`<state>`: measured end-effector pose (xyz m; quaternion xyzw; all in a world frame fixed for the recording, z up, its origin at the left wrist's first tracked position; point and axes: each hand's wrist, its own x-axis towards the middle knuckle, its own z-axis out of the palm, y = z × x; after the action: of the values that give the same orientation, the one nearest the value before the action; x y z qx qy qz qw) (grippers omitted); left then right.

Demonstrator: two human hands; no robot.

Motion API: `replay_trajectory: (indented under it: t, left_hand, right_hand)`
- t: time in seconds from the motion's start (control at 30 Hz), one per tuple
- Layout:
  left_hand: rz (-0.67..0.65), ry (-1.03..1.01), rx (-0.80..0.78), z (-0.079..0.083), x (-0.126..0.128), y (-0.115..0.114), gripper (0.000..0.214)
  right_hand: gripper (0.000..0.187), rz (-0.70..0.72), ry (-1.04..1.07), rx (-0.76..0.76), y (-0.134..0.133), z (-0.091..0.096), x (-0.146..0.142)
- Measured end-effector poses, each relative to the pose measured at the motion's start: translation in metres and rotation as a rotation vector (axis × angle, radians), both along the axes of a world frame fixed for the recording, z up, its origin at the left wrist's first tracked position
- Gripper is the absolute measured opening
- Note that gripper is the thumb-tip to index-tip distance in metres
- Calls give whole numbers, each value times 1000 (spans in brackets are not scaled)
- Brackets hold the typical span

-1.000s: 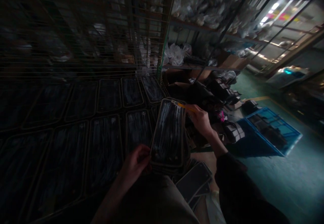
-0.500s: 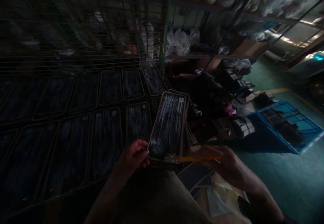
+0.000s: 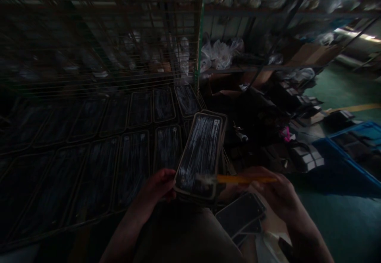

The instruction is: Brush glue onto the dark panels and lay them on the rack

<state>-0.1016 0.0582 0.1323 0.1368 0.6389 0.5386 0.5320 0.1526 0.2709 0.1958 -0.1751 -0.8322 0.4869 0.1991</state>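
A dark rectangular panel (image 3: pixel 200 156) with a pale rim and whitish brush streaks lies tilted in front of me, over at least one similar panel. My left hand (image 3: pixel 160 183) pinches its lower left edge. In my right hand (image 3: pixel 268 183) is a brush (image 3: pixel 232 179) with an orange handle. Its bristles, blurred, are over the lower part of the panel, close to the surface; contact cannot be made out. More dark panels without streaks (image 3: pixel 241 213) lie below my right hand.
Rows of streaked, rimmed panels (image 3: pixel 133 164) spread out at the left beside a wire mesh rack (image 3: pixel 125 29). Shelves with plastic bags (image 3: pixel 220 54) stand behind. Stacked dark pieces (image 3: pixel 306 156) and a blue crate (image 3: pixel 336 144) are on the right.
The brush has moved up slightly from the panel's bottom edge and to the right. The view has shifted, so the surroundings sit differently. My left hand keeps hold of the panel.
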Motion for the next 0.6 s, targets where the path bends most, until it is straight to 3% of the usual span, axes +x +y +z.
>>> replay_trajectory:
  t: [0.1, 0.2, 0.43, 0.6]
  left_hand:
    - [-10, -37, -14, 6, 3, 2, 37]
    - [9, -38, -10, 10, 3, 5, 27]
    - [113, -89, 103, 33, -6, 20, 24]
    - [75, -97, 192, 53, -30, 25, 24]
  right_hand:
    - [23, -323, 171, 104, 5, -15, -21]
    - [27, -475, 257, 230, 8, -39, -41]
    - [37, -426, 248, 372, 5, -99, -58]
    - [30, -347, 146, 332, -8, -106, -68]
